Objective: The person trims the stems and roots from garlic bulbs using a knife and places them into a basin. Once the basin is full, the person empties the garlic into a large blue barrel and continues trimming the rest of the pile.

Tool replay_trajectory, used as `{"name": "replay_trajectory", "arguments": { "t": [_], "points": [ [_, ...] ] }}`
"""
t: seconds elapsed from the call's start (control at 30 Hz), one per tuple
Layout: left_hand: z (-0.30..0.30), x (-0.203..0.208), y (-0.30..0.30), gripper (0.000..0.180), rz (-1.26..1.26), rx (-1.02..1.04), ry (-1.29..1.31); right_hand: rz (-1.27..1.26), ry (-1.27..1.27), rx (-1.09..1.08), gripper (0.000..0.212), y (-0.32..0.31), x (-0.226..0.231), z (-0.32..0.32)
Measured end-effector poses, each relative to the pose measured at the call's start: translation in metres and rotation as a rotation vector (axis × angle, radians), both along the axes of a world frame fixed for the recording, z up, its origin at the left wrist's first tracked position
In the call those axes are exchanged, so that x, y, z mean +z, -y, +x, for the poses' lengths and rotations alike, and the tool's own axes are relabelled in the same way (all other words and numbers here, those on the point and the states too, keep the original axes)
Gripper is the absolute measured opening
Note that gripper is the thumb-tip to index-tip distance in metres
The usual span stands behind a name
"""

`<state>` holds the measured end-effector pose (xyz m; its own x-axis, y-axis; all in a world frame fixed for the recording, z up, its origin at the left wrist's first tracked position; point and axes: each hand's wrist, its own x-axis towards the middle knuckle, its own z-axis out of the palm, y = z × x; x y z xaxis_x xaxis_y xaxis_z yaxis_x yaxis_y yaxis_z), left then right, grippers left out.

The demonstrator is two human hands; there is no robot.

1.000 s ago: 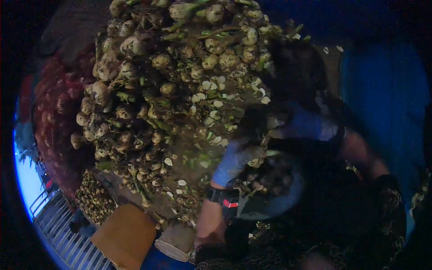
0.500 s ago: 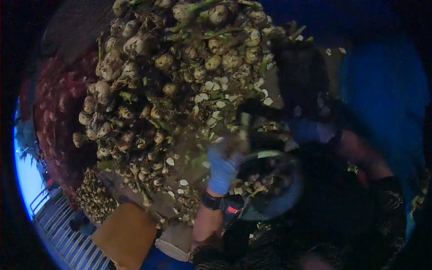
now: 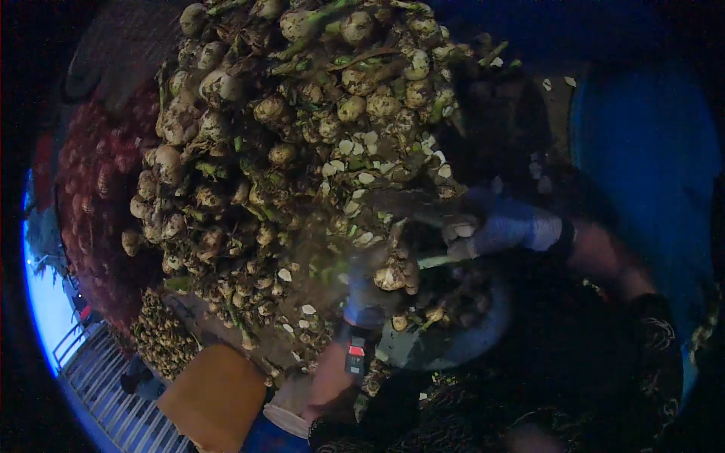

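My left hand (image 3: 365, 296), in a blue glove with a strapped band at the wrist, is closed on a soil-covered bulb (image 3: 390, 277) with a stem stub. The hand is partly blurred. To its right, my gloved right hand (image 3: 487, 232) has its fingers curled round a dark, long, blade-like tool (image 3: 408, 205), dim and smeared, so its kind is unclear. Both hands are over a round bluish tub (image 3: 483, 340) with bulbs and roots inside. Beyond them rises a large heap of dirty pale bulbs (image 3: 281, 156) with green stems.
White cut pieces (image 3: 366, 178) lie scattered before the heap. Red net sacks (image 3: 94, 174) stand at the left. A pile of small bulbs (image 3: 160, 332), a tan block-shaped object (image 3: 214, 396) and a slatted metal rack (image 3: 124, 404) are lower left. A blue surface (image 3: 649, 143) borders the right.
My left hand has turned and lowered slightly, bringing the bulb into view. My right hand has moved left and down, closer to it. The view has shifted slightly.
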<state>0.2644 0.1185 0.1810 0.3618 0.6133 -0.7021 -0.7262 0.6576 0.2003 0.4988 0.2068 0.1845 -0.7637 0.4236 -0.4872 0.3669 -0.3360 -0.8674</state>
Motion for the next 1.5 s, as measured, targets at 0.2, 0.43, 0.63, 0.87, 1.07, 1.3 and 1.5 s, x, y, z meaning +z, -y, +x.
{"name": "replay_trajectory", "arguments": {
  "t": [0.2,0.43,0.63,0.87,1.07,1.3,1.5],
  "points": [
    [0.002,-0.001,0.016,0.041,0.109,0.05,0.321,-0.203,0.117,0.123,0.035,0.013,-0.052,0.02],
    [-0.016,0.035,-0.002,0.051,0.933,-0.866,-1.021,0.198,0.419,0.155,0.046,0.015,-0.075,0.038],
    [-0.135,-0.02,-0.115,0.062,0.626,-1.09,-2.474,0.524,0.212,-0.041,0.049,0.022,-0.093,0.037],
    [-0.124,-0.058,-0.13,0.032,0.321,-1.324,-2.599,-0.039,0.276,-0.026,0.06,0.015,-0.076,0.034],
    [-0.087,-0.092,-0.079,0.035,0.544,-1.083,-2.202,-0.293,-0.111,-0.536,0.047,0.036,-0.124,0.053],
    [-0.045,-0.083,-0.046,0.047,0.639,-1.246,-1.789,-0.225,0.187,-0.325,0.041,0.026,-0.093,0.057],
    [-0.052,-0.068,-0.018,0.054,0.821,-1.211,-1.326,-0.154,0.244,-0.287,0.038,0.023,-0.088,0.056]
  ]
}}
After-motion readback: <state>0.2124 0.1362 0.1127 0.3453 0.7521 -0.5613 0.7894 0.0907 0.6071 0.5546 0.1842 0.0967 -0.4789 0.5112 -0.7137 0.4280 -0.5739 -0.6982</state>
